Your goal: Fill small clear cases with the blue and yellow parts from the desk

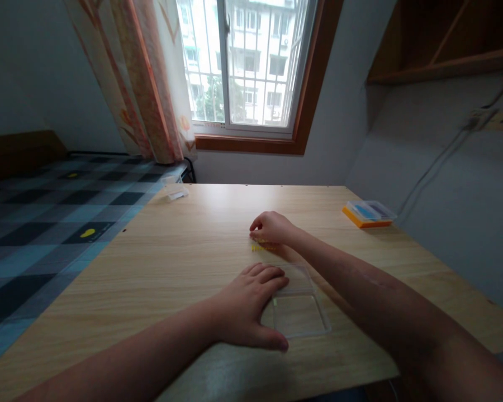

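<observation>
My left hand (pixel 251 304) lies with thumb and fingers spread at the left side of an opened clear plastic case (pixel 299 315), its fingertips over the case's far half. Beyond it, my right hand (pixel 272 228) is curled, thumb and index finger close together in a pinch. Whatever sits between those fingertips is too small to make out. Just under the right hand, a row of small yellow pieces (pixel 259 247) stands on the table, partly covered by the hand.
The wooden table (pixel 184 279) reaches toward the window wall. An orange and clear box (pixel 369 214) with something blue inside lies at the right edge. At the far left corner is a clear plastic container (pixel 176 191). A bed with a checked cover (pixel 67 212) adjoins the left side.
</observation>
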Tool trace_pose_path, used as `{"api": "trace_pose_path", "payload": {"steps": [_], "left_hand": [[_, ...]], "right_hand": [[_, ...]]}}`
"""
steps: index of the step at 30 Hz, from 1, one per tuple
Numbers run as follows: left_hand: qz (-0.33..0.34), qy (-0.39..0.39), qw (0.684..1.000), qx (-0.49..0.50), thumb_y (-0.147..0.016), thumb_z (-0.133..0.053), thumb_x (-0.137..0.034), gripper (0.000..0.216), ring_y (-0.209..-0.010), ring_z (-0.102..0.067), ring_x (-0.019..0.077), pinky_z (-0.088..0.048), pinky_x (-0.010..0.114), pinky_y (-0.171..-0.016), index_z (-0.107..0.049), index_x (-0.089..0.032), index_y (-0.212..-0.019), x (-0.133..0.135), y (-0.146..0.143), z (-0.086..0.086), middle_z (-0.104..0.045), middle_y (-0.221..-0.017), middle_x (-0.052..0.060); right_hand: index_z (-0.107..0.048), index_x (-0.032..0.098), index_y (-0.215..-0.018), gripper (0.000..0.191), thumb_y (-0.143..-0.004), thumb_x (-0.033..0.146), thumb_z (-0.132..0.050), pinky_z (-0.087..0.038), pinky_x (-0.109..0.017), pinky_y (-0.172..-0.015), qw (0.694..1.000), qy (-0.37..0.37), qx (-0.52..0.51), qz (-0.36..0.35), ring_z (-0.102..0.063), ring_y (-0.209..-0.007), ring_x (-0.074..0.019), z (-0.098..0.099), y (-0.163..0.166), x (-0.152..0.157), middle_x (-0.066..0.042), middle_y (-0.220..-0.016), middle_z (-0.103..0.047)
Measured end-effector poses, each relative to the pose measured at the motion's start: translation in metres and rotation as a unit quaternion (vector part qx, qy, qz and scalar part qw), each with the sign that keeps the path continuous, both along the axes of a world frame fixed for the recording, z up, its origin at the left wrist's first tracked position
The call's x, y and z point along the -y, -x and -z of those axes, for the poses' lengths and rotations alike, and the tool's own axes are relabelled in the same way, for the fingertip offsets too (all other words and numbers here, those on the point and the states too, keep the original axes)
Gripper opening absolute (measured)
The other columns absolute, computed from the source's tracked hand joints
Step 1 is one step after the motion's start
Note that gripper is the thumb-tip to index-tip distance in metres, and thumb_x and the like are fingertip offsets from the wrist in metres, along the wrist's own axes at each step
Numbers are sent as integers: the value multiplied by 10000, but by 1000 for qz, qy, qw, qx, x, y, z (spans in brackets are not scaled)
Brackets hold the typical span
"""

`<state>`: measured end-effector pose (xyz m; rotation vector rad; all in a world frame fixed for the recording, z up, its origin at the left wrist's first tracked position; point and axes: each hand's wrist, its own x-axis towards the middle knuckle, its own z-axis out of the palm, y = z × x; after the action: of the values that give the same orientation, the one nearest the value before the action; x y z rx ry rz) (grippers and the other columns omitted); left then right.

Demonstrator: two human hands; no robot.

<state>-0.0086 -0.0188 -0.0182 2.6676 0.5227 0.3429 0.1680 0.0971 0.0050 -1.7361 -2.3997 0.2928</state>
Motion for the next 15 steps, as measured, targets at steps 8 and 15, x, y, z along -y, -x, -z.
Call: {"api": "trace_pose_path", "payload": {"steps": [8, 15], "left_hand": [[-5, 6, 1000, 2, -713, -760, -731, 961, -1359, -477, 386, -304, 523, -1200, -547, -144, -1443, -1, -1, -2, -545, -1457, 176], [-12, 8, 1000, -9, -715, -748, -742, 965, -1372, -466, 397, -321, 541, -1188, -546, -150, -1450, 0, -1, -3, -534, -1473, 184]], "right_hand": [[-821, 288, -1036, 217, -892, 368, -679, -478, -216, -751, 1000, -9, 12, -5, -702, -923, -171, 5, 4, 1, -15, -1024, -784], [-816, 257, -1027, 198, -944, 352, -663, -480, -250, -801, 997, -70, 20, -14, -686, -982, -198, -6, 3, 13, -49, -1051, -771]]}}
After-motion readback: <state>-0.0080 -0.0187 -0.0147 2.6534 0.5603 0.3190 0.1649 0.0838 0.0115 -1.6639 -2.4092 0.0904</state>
